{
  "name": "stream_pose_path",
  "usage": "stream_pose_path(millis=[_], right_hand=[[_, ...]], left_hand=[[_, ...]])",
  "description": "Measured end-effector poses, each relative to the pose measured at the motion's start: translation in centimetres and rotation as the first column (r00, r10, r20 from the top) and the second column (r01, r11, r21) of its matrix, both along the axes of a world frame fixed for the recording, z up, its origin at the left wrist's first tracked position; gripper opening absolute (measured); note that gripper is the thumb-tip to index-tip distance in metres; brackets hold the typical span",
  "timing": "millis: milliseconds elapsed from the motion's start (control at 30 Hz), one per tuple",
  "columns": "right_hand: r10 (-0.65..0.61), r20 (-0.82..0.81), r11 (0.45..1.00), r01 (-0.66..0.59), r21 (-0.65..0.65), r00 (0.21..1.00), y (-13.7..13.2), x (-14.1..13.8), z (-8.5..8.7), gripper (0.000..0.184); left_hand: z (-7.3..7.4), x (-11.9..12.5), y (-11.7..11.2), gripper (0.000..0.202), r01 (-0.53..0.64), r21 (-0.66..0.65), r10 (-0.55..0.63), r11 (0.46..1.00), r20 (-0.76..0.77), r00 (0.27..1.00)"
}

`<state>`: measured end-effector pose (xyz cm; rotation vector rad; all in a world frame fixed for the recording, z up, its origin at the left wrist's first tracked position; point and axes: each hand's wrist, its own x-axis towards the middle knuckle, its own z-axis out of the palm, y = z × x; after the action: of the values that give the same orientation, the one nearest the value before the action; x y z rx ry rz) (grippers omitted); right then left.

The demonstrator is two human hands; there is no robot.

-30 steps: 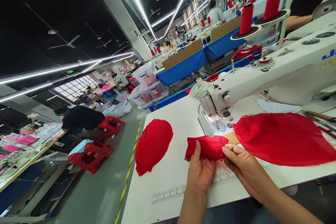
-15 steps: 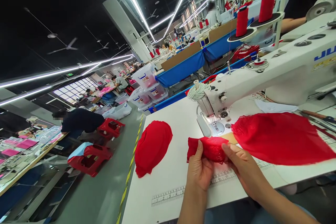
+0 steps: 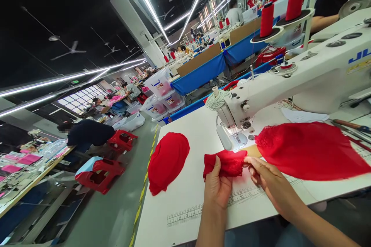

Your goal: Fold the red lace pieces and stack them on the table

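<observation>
A small red lace-edged fabric piece (image 3: 228, 163) is stretched between my two hands, just in front of the sewing machine's needle area. My left hand (image 3: 218, 187) is closed on its left part, thumb on top and fingers underneath. At its right edge my right hand (image 3: 268, 179) pinches the fabric between thumb and fingertips. The white sewing machine (image 3: 261, 88) stands behind, its lamp lighting the needle plate (image 3: 240, 140). To the left lies a pile of red fabric pieces (image 3: 168, 163); to the right spreads a larger red fabric stack (image 3: 310, 150) with lace at its left end.
A printed ruler scale (image 3: 185, 215) runs along the table's front. Red thread cones (image 3: 266, 19) stand on a rack behind the machine. Scissors-like tools (image 3: 352, 125) lie at the right. Red stools (image 3: 100, 173), plastic bins (image 3: 158, 83) and several co-workers are beyond the table.
My right hand has shifted its grip to the fabric's right edge, its fingers more visible. The held fabric has moved slightly left. The piles lie as before.
</observation>
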<state>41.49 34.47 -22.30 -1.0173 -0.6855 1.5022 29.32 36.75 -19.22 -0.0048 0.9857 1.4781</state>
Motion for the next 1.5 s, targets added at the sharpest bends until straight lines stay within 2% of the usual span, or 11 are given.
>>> stream_pose_path(millis=[300, 467, 533, 600, 667, 733, 833, 900, 1033, 1200, 1500], right_hand=[[-0.025, 0.014, 1.000, 0.025, 0.010, 1.000, 0.1, 0.1, -0.6, 0.047], [-0.074, 0.025, 0.997, 0.074, 0.002, 0.997, -1.6, 0.9, -1.1, 0.043], [-0.011, 0.058, 0.999, 0.009, 0.040, 0.998, -2.8, 1.4, -0.8, 0.041], [0.183, 0.136, 0.976, -0.197, 0.097, 0.974, -3.6, 2.1, -0.5, 0.040], [0.273, 0.218, 0.948, -0.301, 0.104, 0.937, -3.6, 2.7, -0.2, 0.040], [0.215, 0.229, 0.971, -0.233, 0.054, 0.949, -2.9, 3.1, -0.2, 0.048], [0.199, 0.051, 0.980, -0.198, -0.034, 0.979, -1.5, 2.8, -0.2, 0.067], [0.314, -0.083, 0.945, -0.320, -0.070, 0.946, -1.1, 2.4, 0.1, 0.065], [0.447, -0.215, 0.883, -0.467, -0.051, 0.868, -1.2, 2.3, 1.2, 0.043], [0.451, -0.234, 0.891, -0.449, 0.064, 0.862, -0.8, 2.7, 0.8, 0.030], [0.285, -0.038, 0.958, -0.284, 0.021, 0.958, -0.4, 2.4, -0.2, 0.045]], left_hand=[[0.0, 0.2, -0.8, 0.012, 0.089, 0.017, -0.090, 0.996, 0.084, 0.992], [0.7, -0.8, -0.2, 0.012, -0.049, -0.064, 0.056, 0.997, 0.117, 0.992], [0.7, -1.6, -0.5, 0.010, -0.056, -0.004, 0.056, 0.998, 0.051, 0.997], [0.6, -2.5, -1.2, 0.010, 0.114, 0.109, -0.107, 0.988, -0.068, 0.992], [0.4, -3.4, -2.2, 0.027, 0.411, 0.176, -0.371, 0.894, -0.222, 0.902], [0.4, -4.1, -3.0, 0.042, 0.665, 0.173, -0.589, 0.726, -0.344, 0.732], [0.5, -4.8, -3.2, 0.049, 0.839, 0.182, -0.726, 0.513, -0.430, 0.537], [0.5, -5.0, -2.8, 0.046, 0.870, 0.172, -0.758, 0.462, -0.432, 0.488], [0.5, -5.6, -1.6, 0.038, 0.834, 0.132, -0.744, 0.536, -0.393, 0.541], [-0.1, -6.1, -0.3, 0.036, 0.803, 0.105, -0.719, 0.587, -0.389, 0.576], [-0.9, -6.2, 0.5, 0.042, 0.794, 0.082, -0.701, 0.603, -0.421, 0.576]])
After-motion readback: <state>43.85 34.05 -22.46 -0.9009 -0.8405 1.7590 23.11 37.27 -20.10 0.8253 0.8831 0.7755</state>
